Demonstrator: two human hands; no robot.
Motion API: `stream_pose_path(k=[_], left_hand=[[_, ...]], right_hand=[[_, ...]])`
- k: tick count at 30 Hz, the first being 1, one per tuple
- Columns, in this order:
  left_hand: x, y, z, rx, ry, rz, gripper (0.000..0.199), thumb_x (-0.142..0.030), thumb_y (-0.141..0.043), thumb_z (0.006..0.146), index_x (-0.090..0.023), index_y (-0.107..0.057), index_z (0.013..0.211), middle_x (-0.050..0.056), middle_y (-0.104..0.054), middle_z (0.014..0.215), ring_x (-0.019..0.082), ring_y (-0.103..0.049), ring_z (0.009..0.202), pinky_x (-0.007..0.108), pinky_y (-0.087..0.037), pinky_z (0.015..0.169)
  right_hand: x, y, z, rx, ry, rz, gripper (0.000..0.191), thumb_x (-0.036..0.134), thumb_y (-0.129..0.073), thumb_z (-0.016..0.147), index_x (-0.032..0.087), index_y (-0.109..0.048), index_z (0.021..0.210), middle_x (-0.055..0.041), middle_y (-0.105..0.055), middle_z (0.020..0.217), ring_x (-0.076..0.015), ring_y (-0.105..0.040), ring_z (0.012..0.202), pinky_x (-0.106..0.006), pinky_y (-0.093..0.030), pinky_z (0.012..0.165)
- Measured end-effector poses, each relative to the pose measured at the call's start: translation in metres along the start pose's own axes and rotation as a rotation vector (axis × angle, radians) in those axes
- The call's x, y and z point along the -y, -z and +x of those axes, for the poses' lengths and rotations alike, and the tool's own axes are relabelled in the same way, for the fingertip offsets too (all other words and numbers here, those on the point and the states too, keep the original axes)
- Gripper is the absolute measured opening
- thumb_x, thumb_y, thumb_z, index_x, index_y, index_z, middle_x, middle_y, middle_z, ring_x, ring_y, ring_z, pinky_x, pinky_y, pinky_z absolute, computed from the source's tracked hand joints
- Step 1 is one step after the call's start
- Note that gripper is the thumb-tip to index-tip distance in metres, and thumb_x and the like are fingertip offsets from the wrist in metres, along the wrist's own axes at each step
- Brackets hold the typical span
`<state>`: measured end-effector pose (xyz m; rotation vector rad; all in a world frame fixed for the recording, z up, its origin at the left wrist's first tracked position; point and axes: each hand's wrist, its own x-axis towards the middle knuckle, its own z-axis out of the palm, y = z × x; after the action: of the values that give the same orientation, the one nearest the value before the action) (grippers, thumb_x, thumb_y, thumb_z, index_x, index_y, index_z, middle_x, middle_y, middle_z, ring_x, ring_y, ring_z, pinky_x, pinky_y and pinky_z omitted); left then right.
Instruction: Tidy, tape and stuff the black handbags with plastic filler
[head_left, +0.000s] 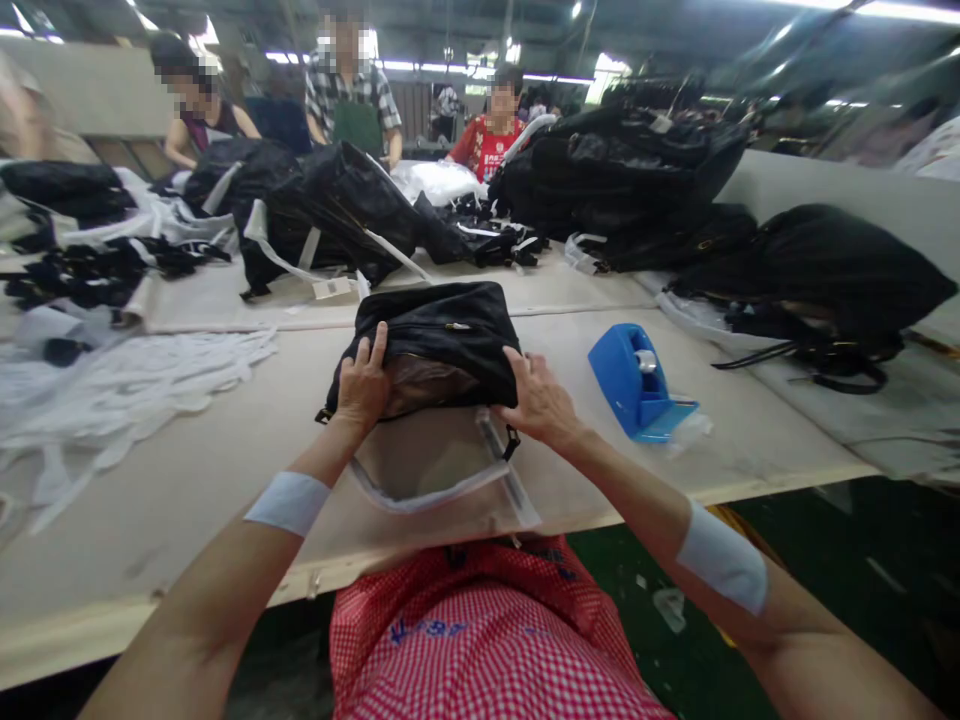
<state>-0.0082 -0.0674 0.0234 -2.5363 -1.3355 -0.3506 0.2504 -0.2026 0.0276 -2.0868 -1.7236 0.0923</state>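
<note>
A black bag [465, 312] lies on the table in front of me, with a small zipper pull on its upper face and a slack opening showing a brownish lining. My left hand [365, 385] grips its left side, the index finger stretched over the top. At the right edge, my right hand [541, 395] holds the bag with its fingers against the side and the thumb low at the front corner. A strap wrapped in white material [427, 500] loops from the bag toward me. Dark metal-like buckles hang at both lower corners.
A blue tape dispenser [630, 385] stands right of the bag. White strips [165, 390] are heaped at left. Black bags are piled behind [330, 210] and at right [825, 270]. Several people work across the table. The table's front edge [300, 585] is close to my apron.
</note>
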Motion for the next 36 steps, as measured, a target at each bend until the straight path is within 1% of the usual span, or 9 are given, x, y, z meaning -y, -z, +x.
stream_pose_path(k=[4, 8, 13, 18, 22, 27, 30, 33, 36], left_hand=[[0.001, 0.000, -0.011, 0.066, -0.051, 0.062, 0.040, -0.022, -0.041, 0.097, -0.019, -0.072, 0.121, 0.004, -0.009, 0.171, 0.044, -0.014, 0.152, 0.061, -0.036, 0.102], [0.003, 0.004, -0.011, 0.107, -0.066, 0.121, 0.034, -0.028, -0.055, 0.092, -0.021, -0.073, 0.121, 0.006, -0.006, 0.171, 0.042, -0.012, 0.153, 0.061, -0.032, 0.108], [-0.014, 0.045, -0.019, 0.219, -0.026, 0.130, 0.039, -0.032, -0.071, 0.082, -0.009, -0.073, 0.113, 0.019, -0.017, 0.168, 0.044, -0.021, 0.151, 0.058, -0.029, 0.116], [-0.067, 0.087, -0.038, -0.010, -0.081, -0.102, 0.034, -0.024, -0.056, 0.094, -0.015, -0.066, 0.124, 0.015, -0.054, 0.147, 0.029, -0.048, 0.135, 0.043, -0.041, 0.112], [-0.095, 0.065, -0.027, 0.116, -0.013, -0.137, 0.027, -0.017, -0.051, 0.094, -0.013, -0.068, 0.115, 0.014, -0.067, 0.121, 0.026, -0.060, 0.116, 0.038, -0.051, 0.101], [-0.075, 0.030, -0.008, 0.216, -0.016, -0.155, 0.044, -0.014, -0.049, 0.094, -0.018, -0.057, 0.136, 0.014, -0.059, 0.140, 0.026, -0.055, 0.129, 0.038, -0.044, 0.110], [-0.057, 0.037, -0.011, 0.260, -0.019, -0.130, 0.045, -0.005, -0.047, 0.090, -0.018, -0.061, 0.130, 0.013, -0.059, 0.140, 0.025, -0.053, 0.132, 0.039, -0.040, 0.114], [-0.048, 0.053, -0.029, 0.255, 0.016, -0.069, 0.038, -0.003, -0.048, 0.087, -0.018, -0.067, 0.116, 0.013, -0.068, 0.124, 0.025, -0.062, 0.119, 0.037, -0.051, 0.101], [-0.043, 0.050, -0.049, 0.202, 0.215, -0.063, 0.037, -0.002, -0.045, 0.087, -0.016, -0.064, 0.116, 0.016, -0.067, 0.119, 0.026, -0.066, 0.110, 0.037, -0.055, 0.093]], right_hand=[[-0.020, -0.005, -0.004, 0.291, -0.084, 0.256, 0.093, 0.010, -0.063, 0.072, 0.012, -0.024, 0.157, -0.0159, -0.064, 0.116, -0.0274, -0.067, 0.100, -0.039, -0.052, 0.091], [-0.032, 0.020, -0.001, 0.486, -0.124, 0.801, 0.085, 0.015, -0.058, 0.070, 0.017, -0.034, 0.151, -0.0043, -0.068, 0.094, -0.0162, -0.064, 0.069, -0.028, -0.054, 0.066], [-0.025, 0.043, -0.005, 0.622, -0.153, 1.115, 0.073, 0.017, -0.063, 0.065, 0.018, -0.050, 0.137, -0.0032, -0.070, 0.091, -0.0147, -0.064, 0.073, -0.021, -0.049, 0.057], [-0.014, 0.040, -0.011, 0.599, -0.181, 1.125, 0.080, 0.020, -0.066, 0.067, 0.018, -0.045, 0.144, -0.0028, -0.071, 0.088, -0.0152, -0.064, 0.072, -0.020, -0.046, 0.053], [-0.007, 0.041, -0.016, 0.557, -0.193, 1.102, 0.087, 0.022, -0.066, 0.068, 0.016, -0.038, 0.150, -0.0021, -0.071, 0.085, -0.0133, -0.061, 0.066, -0.021, -0.044, 0.053], [0.001, 0.038, -0.027, 0.566, -0.222, 1.072, 0.095, 0.026, -0.065, 0.065, 0.014, -0.032, 0.153, -0.0012, -0.069, 0.084, -0.0139, -0.058, 0.066, -0.023, -0.044, 0.056], [0.007, 0.038, -0.033, 0.597, -0.188, 1.046, 0.097, 0.033, -0.066, 0.061, 0.016, -0.035, 0.151, -0.0003, -0.067, 0.084, -0.0147, -0.057, 0.067, -0.025, -0.042, 0.057], [0.013, 0.039, -0.036, 0.586, -0.179, 1.001, 0.101, 0.040, -0.065, 0.059, 0.015, -0.034, 0.151, 0.0005, -0.065, 0.082, -0.0161, -0.057, 0.068, -0.026, -0.042, 0.059], [0.014, 0.037, -0.038, 0.569, -0.188, 0.985, 0.101, 0.043, -0.063, 0.058, 0.016, -0.034, 0.150, 0.0018, -0.061, 0.076, -0.0177, -0.056, 0.068, -0.028, -0.042, 0.059]])
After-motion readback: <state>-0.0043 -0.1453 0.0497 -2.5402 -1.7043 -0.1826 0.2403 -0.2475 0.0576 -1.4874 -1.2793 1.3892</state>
